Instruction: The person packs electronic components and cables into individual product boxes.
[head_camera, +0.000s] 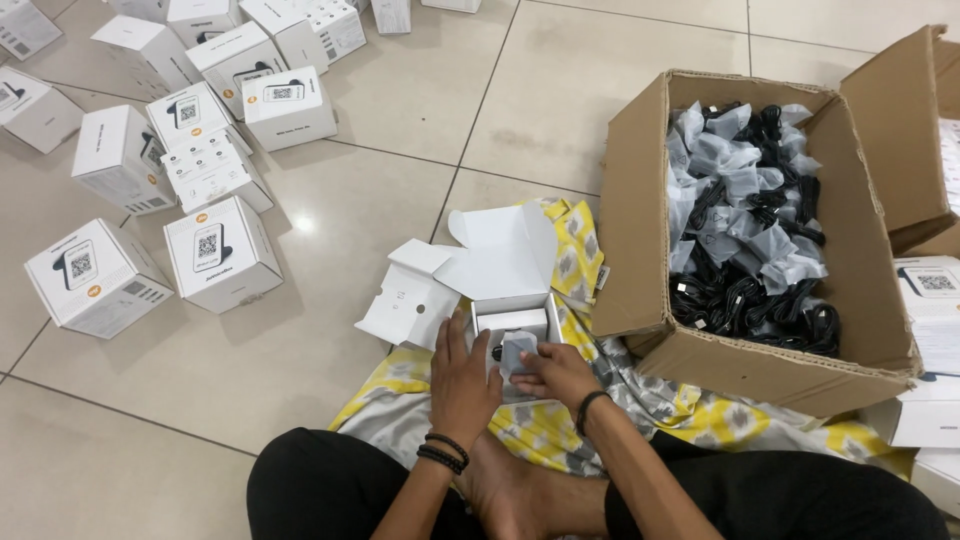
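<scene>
A big brown carton (640, 250) sits on the floor (520, 90) at the right. It is open and full of black cables (750, 290) in little clear bags. Next to it, at the far right edge, more white boxes are stacked.

A yellow and grey cloth (560, 420) lies under the person, who sits on it with legs crossed.

Many shut white boxes (215, 250) are spread over the floor at the top left, well apart from the hands.

One small white box (505, 275) stands open on the cloth, right in front of the person, beside the carton. Its lid flaps stick up and out to the left.

The left hand (462, 375) lies flat against the left side of the open box, fingers straight, not grabbing. The right hand (550, 372) pinches a small bagged cable (518, 350) and holds it at the mouth of the open box.
</scene>
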